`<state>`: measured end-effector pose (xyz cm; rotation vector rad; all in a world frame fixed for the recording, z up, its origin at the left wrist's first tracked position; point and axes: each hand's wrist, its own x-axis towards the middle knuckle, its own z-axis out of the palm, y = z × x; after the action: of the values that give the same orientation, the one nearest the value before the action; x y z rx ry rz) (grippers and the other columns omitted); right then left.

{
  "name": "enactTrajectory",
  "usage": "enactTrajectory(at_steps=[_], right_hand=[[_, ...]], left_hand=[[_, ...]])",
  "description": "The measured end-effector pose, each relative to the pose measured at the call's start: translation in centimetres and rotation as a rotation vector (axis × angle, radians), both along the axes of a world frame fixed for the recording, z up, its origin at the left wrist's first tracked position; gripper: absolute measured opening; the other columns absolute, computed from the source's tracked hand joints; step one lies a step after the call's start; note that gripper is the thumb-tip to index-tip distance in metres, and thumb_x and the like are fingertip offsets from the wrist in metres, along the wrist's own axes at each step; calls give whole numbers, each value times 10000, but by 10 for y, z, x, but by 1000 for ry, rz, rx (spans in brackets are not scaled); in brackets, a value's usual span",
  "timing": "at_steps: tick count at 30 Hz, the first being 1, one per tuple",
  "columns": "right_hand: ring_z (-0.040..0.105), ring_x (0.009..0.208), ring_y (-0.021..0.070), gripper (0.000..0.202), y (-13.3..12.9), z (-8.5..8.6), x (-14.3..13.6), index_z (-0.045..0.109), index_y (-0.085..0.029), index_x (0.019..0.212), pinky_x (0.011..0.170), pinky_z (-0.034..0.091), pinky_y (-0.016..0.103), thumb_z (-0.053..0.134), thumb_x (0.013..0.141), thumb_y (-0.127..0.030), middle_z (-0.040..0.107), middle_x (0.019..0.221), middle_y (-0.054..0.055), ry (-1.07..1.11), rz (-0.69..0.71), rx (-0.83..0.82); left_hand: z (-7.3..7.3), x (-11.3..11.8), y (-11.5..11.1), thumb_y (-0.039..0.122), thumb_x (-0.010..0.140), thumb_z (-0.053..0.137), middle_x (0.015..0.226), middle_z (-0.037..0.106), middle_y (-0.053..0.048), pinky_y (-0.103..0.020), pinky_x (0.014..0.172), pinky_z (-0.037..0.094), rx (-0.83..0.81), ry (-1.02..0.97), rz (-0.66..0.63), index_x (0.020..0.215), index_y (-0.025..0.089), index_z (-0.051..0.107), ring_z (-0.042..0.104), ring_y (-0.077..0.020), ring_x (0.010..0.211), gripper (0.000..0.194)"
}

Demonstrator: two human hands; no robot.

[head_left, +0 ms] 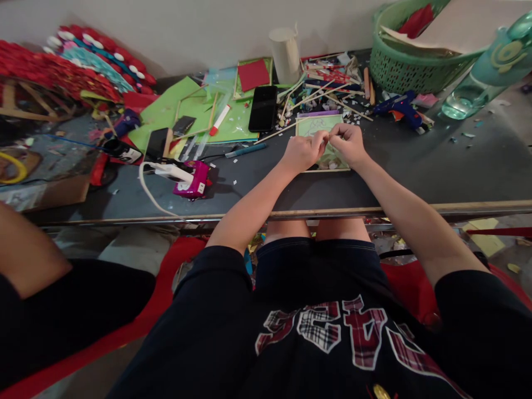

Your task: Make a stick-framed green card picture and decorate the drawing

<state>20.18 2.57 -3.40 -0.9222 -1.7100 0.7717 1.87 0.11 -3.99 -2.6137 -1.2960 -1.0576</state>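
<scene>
My left hand (pixel 305 151) and my right hand (pixel 347 143) meet fingertip to fingertip over a small light-green framed picture (pixel 305 128). The fingers of both are pinched closed. Whatever lies between the fingertips is too small to make out. The picture lies flat near the front of the dark table, with pale drawn lines on its upper part and small dark and pale pieces along its lower part. My hands cover much of its middle. Thin wooden sticks (pixel 286 129) lie just beyond it.
A blue glue gun (pixel 399 108), a water bottle (pixel 477 77) and a green basket (pixel 409 69) stand to the right. Behind are a black phone (pixel 263 108) and paper scraps. Leftward sit a purple plug adapter (pixel 195 180) with a white cable and another person's arm (pixel 31 249).
</scene>
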Motion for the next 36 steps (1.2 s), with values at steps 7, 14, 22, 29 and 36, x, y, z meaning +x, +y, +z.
enactTrajectory(at_steps=[7,14,22,29,36], right_hand=[[549,687,159,240,5,-4,1,561,-227,667,663,504,344,650,797,-407,550,679,10,15,29,-18],[581,720,166,302,7,-7,-3,565,-228,691,703,528,349,688,801,-482,574,696,5,59,10,-23],[673,890,260,470,14,-5,14,683,-240,788,938,524,503,588,938,-675,692,795,56,-160,-144,161],[585,1281,369,415,-4,3,8,798,-286,1039,1139,364,612,661,929,-661,755,1239,93,-449,-152,260],[623,1225,334,425,-4,12,12,801,-296,1000,1120,415,557,610,963,-674,742,1206,80,-335,-152,275]], left_hand=[[6,-1,-2,468,1096,352,670,628,-46,-277,683,449,-50,-9,-24,1170,196,690,629,-192,676,441],[5,-3,-3,496,1101,367,676,615,-35,-278,668,436,-48,-40,-35,1161,190,681,638,-185,660,442],[1,-2,-7,706,1068,262,596,471,15,-309,636,397,-176,-247,-40,1136,249,618,530,-175,557,583],[-12,-4,17,934,920,227,612,358,43,-330,577,409,-504,-520,-165,1176,269,574,416,-144,499,792],[-17,-9,23,916,938,233,566,325,55,-313,511,401,-537,-546,-190,1182,252,601,429,-139,458,797]])
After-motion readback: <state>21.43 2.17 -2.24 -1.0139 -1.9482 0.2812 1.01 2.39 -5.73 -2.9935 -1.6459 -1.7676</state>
